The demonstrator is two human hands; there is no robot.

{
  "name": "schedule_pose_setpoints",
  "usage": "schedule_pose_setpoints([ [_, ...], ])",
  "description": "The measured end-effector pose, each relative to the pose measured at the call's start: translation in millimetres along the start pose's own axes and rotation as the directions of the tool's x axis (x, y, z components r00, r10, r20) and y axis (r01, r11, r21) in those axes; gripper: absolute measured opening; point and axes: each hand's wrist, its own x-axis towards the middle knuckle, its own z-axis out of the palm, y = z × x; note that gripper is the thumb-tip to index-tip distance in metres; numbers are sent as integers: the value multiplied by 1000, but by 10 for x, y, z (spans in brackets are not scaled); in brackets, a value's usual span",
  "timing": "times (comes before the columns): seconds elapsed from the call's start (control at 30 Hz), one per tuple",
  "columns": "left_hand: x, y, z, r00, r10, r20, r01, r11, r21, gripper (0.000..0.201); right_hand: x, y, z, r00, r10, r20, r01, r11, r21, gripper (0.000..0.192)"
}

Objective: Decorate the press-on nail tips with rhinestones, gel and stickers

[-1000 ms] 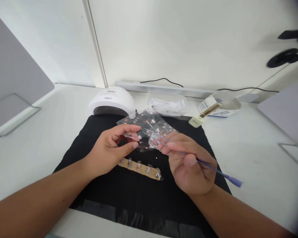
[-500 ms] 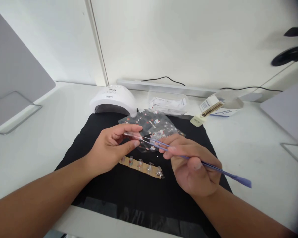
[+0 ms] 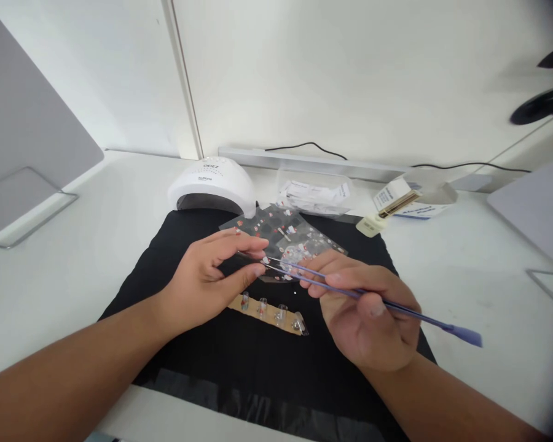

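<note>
— Held what?
— Left hand [image 3: 203, 279] pinched clear false nail tip [image 3: 247, 253] above black mat's [image 3: 175, 245] middle; right fingers [image 3: 320, 276] gripped slim purple-handled tweezers [image 3: 373, 299], touching it.
— Progress?
— Five tips on tan strip [image 3: 270, 312] looked decorated; this one unfinished.

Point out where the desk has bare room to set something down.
Bare white desk lies between the black mat and the grey stand; more right of the mat, before the box. Crowded: mat centre, with both hands, sticker sheet, nail strip.
</note>
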Motion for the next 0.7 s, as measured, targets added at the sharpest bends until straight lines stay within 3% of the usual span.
schedule_pose_setpoints([
  [0.17,-29,14,23,974,-225,10,219,934,-281,22,-16,6,7,999,-3,35,2,1000,16,25],
  [0.3,-25,27,31,964,-266,27,259,902,-346,24,-23,11,19,1000,-22,12,22,1000,-1,25],
  [0.47,-5,31,17,980,-197,11,195,959,-208,22,-17,10,19,1000,-15,1,15,999,-46,25],
  [0.7,24,-9,-42,997,67,49,-71,994,87,17,-16,24,6,1000,-22,0,22,1000,-17,24],
])
